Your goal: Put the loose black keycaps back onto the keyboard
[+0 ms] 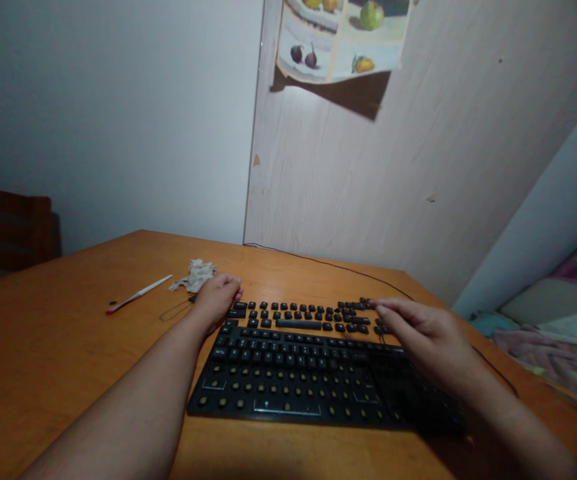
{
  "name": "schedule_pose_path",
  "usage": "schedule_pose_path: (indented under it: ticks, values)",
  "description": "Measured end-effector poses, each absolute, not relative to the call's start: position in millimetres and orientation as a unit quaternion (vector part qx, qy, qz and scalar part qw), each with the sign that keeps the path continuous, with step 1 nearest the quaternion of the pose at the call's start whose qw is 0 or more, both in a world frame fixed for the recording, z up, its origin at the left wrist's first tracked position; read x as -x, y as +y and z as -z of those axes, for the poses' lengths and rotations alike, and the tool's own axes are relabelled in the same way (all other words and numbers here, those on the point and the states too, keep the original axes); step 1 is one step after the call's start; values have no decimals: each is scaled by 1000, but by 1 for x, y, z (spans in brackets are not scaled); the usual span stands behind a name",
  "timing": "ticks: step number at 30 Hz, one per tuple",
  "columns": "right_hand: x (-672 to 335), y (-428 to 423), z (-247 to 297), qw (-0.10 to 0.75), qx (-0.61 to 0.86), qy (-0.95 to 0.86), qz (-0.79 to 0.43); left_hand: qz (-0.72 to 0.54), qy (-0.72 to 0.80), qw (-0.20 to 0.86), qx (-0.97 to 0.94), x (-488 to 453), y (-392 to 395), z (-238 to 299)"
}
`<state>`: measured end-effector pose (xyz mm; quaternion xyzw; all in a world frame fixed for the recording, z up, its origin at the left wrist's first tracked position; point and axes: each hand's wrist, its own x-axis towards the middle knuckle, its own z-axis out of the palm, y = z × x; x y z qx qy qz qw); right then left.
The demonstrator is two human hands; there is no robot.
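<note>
A black keyboard (288, 380) lies in front of me. Its upper rows carry keycaps, while the lower rows show bare key stems. Behind it, loose black keycaps (306, 316) are laid out in rows, with a long space bar (298, 325) among them. My left hand (221, 297) is curled closed at the left end of these rows; its inner fingers are hidden. Over the right end, my right hand (421, 330) is closed in a pinch, fingertips beside a small group of keycaps (361, 304). Whatever sits between those fingertips is too small to make out.
A crumpled grey-white cloth or tissue (199, 275) lies left of the keycaps, near a wire loop tool (176, 308). Farther left is a white toothbrush-like stick (143, 291) beside a small dark piece (112, 303). A black cable (328, 264) crosses the wooden table's back (118, 260).
</note>
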<state>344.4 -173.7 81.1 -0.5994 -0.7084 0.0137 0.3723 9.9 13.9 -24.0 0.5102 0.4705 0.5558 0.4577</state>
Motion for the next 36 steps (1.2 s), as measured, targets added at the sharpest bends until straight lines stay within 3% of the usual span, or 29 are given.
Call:
schedule_pose_path:
  ticks: [4,7,14,25,36]
  values:
    - [-357,-156,-102,490,635,-598,1,-550,468,447,-527,-9,12,23]
    - [-366,-147,-101,529,680,-508,17,-545,477,432,-537,-8,9,22]
    - [-385,-146,-81,481,665,-550,156,-557,467,453,-516,-6,6,19]
    - [-408,-139,-76,501,640,-546,204,-575,481,453,-483,-11,-7,6]
    - [-424,-122,-64,509,681,-483,209,-500,508,450,-538,0,8,9]
